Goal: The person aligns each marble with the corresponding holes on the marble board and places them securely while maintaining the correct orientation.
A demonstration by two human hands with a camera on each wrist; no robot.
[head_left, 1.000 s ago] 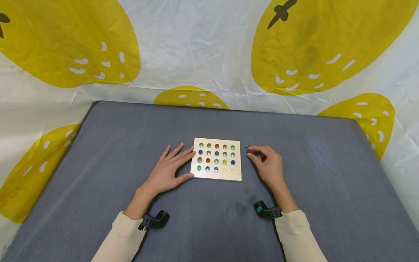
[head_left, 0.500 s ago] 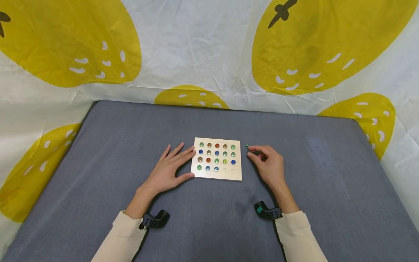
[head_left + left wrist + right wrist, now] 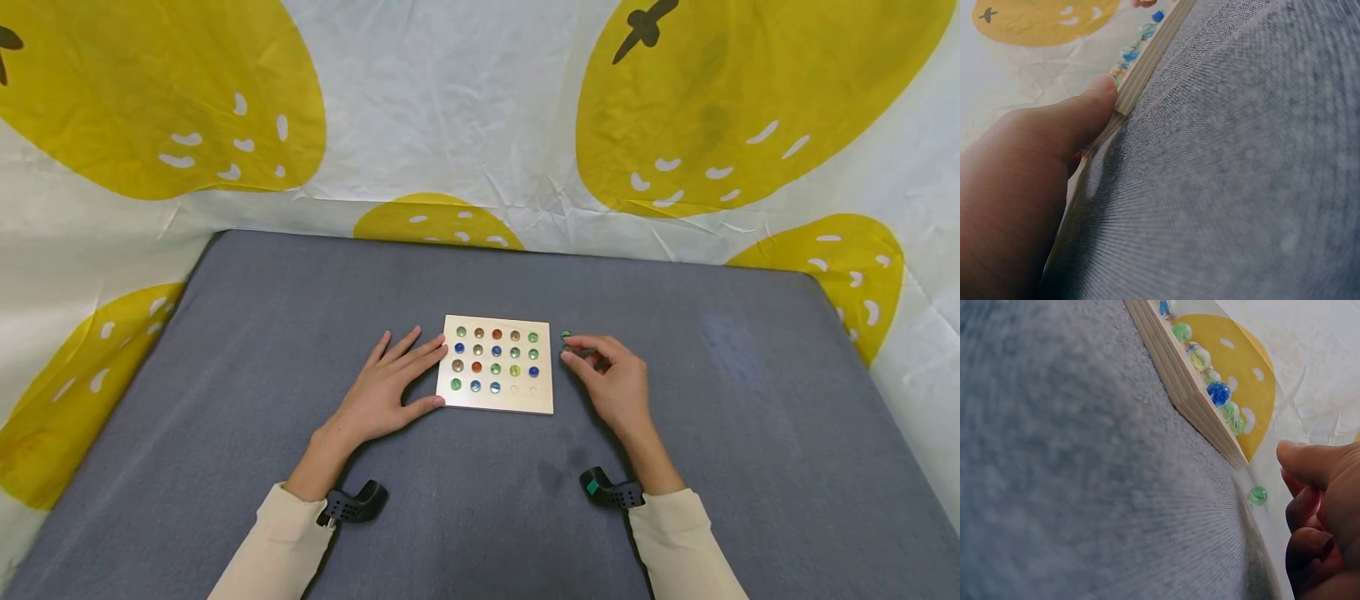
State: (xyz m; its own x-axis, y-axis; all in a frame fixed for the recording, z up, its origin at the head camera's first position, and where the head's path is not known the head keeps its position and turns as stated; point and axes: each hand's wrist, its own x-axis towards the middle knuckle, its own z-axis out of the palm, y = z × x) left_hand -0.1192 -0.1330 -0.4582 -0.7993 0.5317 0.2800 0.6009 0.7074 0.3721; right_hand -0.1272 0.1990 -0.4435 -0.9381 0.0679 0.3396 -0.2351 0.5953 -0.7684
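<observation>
A pale wooden board [image 3: 505, 400] bears rows of coloured glass marbles set in hollows; two hollows at its front right are bare. My left hand [image 3: 386, 396] lies with spread, straight fingers, its fingertips and thumb at the board's left edge. In the left wrist view the thumb [image 3: 1094, 103] touches the board's corner. Right of the board, my right hand [image 3: 617, 379] pinches a small dark marble [image 3: 566, 348] between thumb and forefinger, mostly covered by the fingertips. Just beyond them a green marble [image 3: 1258, 495] lies on the cloth.
Grey cloth [image 3: 480, 508] covers the table. Behind it hangs a white curtain [image 3: 450, 100] with large yellow fruit prints. Black wrist cameras [image 3: 358, 502] are strapped to both forearms over cream sleeves.
My right hand has shifted slightly left towards the board, the small marble moving with its fingertips. The left hand and the board have stayed in place.
</observation>
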